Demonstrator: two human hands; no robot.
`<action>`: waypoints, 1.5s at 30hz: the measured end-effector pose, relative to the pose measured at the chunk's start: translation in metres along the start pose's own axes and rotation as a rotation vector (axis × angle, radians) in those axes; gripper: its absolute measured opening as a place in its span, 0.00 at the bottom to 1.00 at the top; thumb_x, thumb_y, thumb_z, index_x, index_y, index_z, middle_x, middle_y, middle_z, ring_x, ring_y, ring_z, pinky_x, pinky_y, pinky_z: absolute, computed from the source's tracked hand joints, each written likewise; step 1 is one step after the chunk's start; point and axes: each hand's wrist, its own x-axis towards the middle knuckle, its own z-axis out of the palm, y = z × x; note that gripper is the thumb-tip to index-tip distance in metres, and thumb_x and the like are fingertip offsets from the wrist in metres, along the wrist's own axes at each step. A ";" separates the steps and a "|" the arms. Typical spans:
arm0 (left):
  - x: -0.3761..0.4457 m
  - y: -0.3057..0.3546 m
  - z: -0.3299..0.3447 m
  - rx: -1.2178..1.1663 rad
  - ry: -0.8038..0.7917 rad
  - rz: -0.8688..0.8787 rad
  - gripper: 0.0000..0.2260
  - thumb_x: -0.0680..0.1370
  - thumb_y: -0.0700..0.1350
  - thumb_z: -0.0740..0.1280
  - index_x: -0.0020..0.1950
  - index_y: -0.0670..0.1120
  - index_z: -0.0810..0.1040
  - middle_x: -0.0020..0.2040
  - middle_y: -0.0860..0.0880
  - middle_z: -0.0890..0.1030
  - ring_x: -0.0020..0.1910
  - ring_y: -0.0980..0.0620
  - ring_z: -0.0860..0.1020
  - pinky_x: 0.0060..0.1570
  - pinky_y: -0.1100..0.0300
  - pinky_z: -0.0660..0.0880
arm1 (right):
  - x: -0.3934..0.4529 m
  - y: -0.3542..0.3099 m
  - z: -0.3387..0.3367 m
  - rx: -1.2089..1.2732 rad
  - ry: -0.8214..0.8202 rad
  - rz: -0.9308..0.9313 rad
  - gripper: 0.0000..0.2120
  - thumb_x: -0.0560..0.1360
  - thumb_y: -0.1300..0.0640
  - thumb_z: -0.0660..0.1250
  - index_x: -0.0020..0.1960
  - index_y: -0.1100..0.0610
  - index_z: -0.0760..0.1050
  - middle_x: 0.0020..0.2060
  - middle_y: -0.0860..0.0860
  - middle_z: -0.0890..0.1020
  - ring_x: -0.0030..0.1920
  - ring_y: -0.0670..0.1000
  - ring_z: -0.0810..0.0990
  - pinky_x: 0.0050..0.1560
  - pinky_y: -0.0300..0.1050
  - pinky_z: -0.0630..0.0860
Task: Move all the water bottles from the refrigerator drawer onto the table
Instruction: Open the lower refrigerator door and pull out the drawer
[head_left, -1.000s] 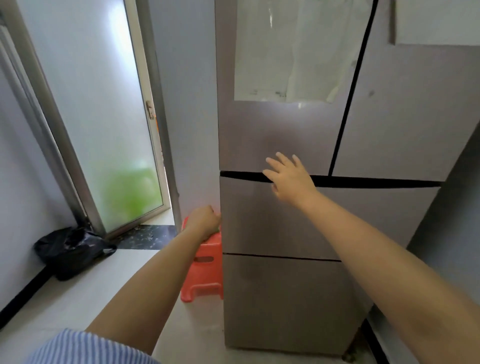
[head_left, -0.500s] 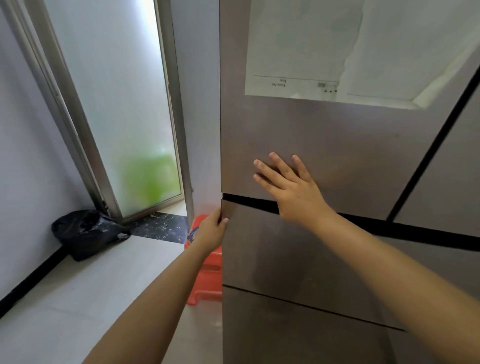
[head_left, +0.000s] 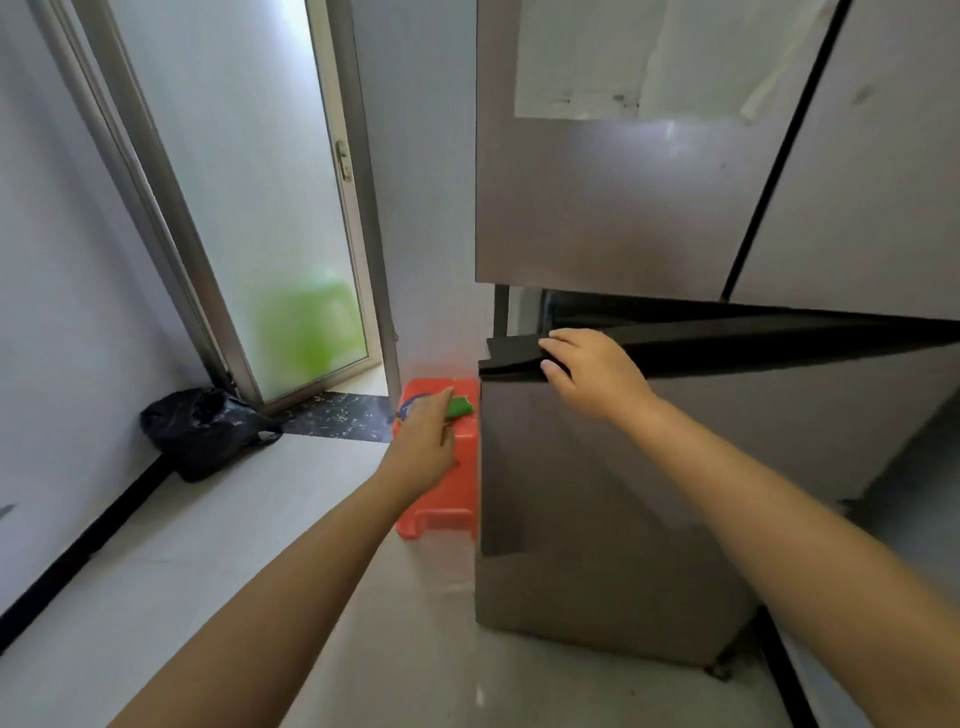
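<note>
1. Head view, appliance: a tall brushed grey-brown metal refrigerator (head_left: 649, 208) is seen against the wall. Its wide upper drawer with a dark top edge (head_left: 727, 415) is pulled slightly out, with a narrow dark gap showing under the doors above.

2. Head view, right hand (head_left: 592, 371): the fingers are curled over the drawer's dark top lip near its left corner and the thumb is pressed on the front face; the lip is gripped.

3. Head view, left hand (head_left: 423, 441): it is held free of the drawer, above a low orange plastic stool (head_left: 441, 509). The fingers are loosely extended and nothing is seen to be held.

4. Task items: no water bottles are visible; they are judged to lie inside the drawer, which is not yet opened far enough to inspect. The table is out of frame.

5. Recommendation: the pull should be kept straight and level. As the grip sits off-centre, the left hand is best placed on the lip to prevent skewing, and the drawer should be drawn fully out before bottles are reached for.
</note>
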 end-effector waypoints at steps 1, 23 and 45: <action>-0.020 -0.001 -0.009 0.045 0.010 0.037 0.25 0.76 0.35 0.60 0.73 0.42 0.62 0.71 0.43 0.67 0.70 0.43 0.65 0.69 0.50 0.64 | -0.019 -0.010 -0.003 0.064 0.049 0.058 0.19 0.80 0.54 0.54 0.67 0.59 0.69 0.68 0.55 0.71 0.70 0.53 0.66 0.71 0.47 0.59; -0.178 0.344 0.173 0.342 -0.312 1.120 0.24 0.79 0.34 0.54 0.75 0.44 0.55 0.77 0.46 0.56 0.76 0.48 0.53 0.74 0.53 0.54 | -0.471 0.062 -0.191 -0.098 -0.011 1.062 0.15 0.78 0.62 0.54 0.57 0.67 0.74 0.58 0.60 0.78 0.58 0.60 0.76 0.57 0.48 0.70; -0.153 0.511 0.332 0.498 -0.258 1.106 0.30 0.78 0.38 0.58 0.76 0.45 0.47 0.78 0.47 0.51 0.77 0.47 0.48 0.73 0.49 0.54 | -0.552 0.273 -0.211 -0.231 0.354 1.227 0.20 0.74 0.72 0.56 0.65 0.67 0.70 0.66 0.62 0.73 0.67 0.58 0.70 0.67 0.42 0.57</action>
